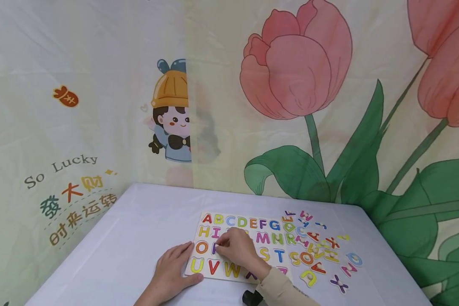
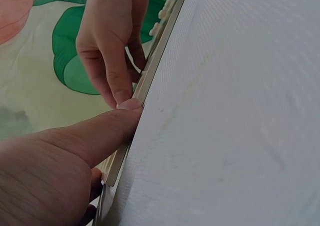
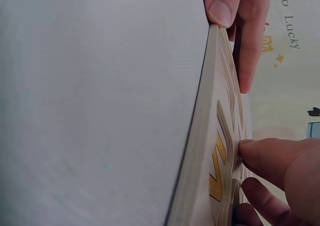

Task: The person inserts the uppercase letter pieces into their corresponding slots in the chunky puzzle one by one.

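Observation:
A wooden alphabet puzzle board (image 1: 267, 229) with coloured letters lies on the white table (image 1: 137, 221). My left hand (image 1: 187, 263) rests flat at the board's front left corner. Its fingers lie straight along the left edge and its thumb (image 2: 100, 131) presses the thin side of the board (image 2: 150, 71). My right hand (image 1: 219, 244) hovers over the middle rows, its fingertips (image 3: 250, 148) pinching a small letter piece beside the orange O (image 1: 201, 247). The piece is mostly hidden by the fingers. In the right wrist view a yellow letter (image 3: 216, 171) sits in the board (image 3: 200, 151).
Several loose letter pieces (image 1: 317, 250) are scattered on the table right of the board. A printed cloth backdrop with a pink tulip (image 1: 298, 63) hangs close behind the table. The table's right edge runs near the loose letters.

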`<state>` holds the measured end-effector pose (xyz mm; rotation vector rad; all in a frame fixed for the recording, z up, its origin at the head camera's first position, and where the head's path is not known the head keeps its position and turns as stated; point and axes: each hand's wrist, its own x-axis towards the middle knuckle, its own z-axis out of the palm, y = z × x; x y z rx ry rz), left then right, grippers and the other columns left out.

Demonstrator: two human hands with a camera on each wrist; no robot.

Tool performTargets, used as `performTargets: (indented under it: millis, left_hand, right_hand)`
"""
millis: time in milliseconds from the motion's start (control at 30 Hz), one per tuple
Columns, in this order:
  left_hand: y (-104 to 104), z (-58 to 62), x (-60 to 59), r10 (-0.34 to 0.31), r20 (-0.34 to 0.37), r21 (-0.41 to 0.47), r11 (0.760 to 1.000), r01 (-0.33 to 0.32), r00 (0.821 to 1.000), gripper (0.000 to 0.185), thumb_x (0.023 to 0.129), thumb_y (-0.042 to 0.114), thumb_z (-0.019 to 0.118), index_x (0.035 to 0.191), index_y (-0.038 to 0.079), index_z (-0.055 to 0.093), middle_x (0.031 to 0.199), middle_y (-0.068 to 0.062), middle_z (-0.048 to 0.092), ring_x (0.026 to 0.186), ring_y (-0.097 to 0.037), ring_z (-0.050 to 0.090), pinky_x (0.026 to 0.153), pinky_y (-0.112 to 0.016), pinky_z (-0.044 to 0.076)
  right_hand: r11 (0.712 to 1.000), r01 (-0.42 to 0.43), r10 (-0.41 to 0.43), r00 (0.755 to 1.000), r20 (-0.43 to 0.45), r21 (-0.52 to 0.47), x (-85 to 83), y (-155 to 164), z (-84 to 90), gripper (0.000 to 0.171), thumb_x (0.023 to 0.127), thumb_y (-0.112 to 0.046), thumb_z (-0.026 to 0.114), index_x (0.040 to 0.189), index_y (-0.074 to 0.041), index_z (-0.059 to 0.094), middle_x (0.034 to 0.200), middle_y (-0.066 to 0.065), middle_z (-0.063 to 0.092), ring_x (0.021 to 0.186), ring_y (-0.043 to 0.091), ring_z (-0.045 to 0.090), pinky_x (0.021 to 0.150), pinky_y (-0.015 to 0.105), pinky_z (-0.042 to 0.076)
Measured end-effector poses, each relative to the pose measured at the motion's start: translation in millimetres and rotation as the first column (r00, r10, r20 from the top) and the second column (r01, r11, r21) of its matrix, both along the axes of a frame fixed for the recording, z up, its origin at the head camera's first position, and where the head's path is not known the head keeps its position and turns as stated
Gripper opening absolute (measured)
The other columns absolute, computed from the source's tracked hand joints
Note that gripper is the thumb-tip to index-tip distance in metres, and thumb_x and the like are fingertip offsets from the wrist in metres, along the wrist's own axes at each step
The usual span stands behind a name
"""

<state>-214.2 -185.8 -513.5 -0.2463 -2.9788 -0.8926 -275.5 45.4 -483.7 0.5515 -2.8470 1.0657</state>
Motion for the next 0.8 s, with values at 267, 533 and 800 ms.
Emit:
performTargets:
  millis: [267,533,800]
  left_hand:
    - [1.2,4.0,2.0,0.006,0.004,0.004,1.0,-0.006,1.0,0.103,0.079,0.062,0.086,0.159,0.009,0.05,0.162,-0.01,0.048,0.147,-0.039,0.039,0.121,-0.069,0.027]
    - [3.9,5.4,2.1,0.009,-0.008,-0.015,1.0,-0.009,1.0,0.102,0.079,0.06,0.087,0.159,0.009,0.049,0.162,-0.01,0.047,0.147,-0.039,0.038,0.121,-0.068,0.028]
    - [3.1,4.5,1.8,0.01,-0.001,-0.023,1.0,-0.01,1.0,0.103,0.078,0.06,0.087,0.16,0.01,0.049,0.162,-0.01,0.047,0.147,-0.039,0.038,0.121,-0.069,0.028]
  right_hand:
    - [0.998,-0.054,0.054,0.998,0.015,0.008,-1.3,4.9,5.6,0.012,0.092,-0.024,0.084,0.102,-0.017,0.086,0.087,-0.011,0.062,0.078,0.006,0.054,0.068,0.023,0.047]
    - [0.998,-0.068,0.067,0.997,-0.022,-0.019,-24.4,63.7,28.7,0.019,0.097,-0.017,0.079,0.115,-0.013,0.083,0.096,-0.009,0.067,0.087,0.013,0.058,0.069,0.024,0.052]
    - [0.996,0.068,-0.061,0.99,-0.127,0.054,-69.1,168.8,40.6,0.017,0.098,-0.009,0.077,0.114,-0.007,0.082,0.102,0.002,0.072,0.091,0.017,0.062,0.078,0.031,0.056]
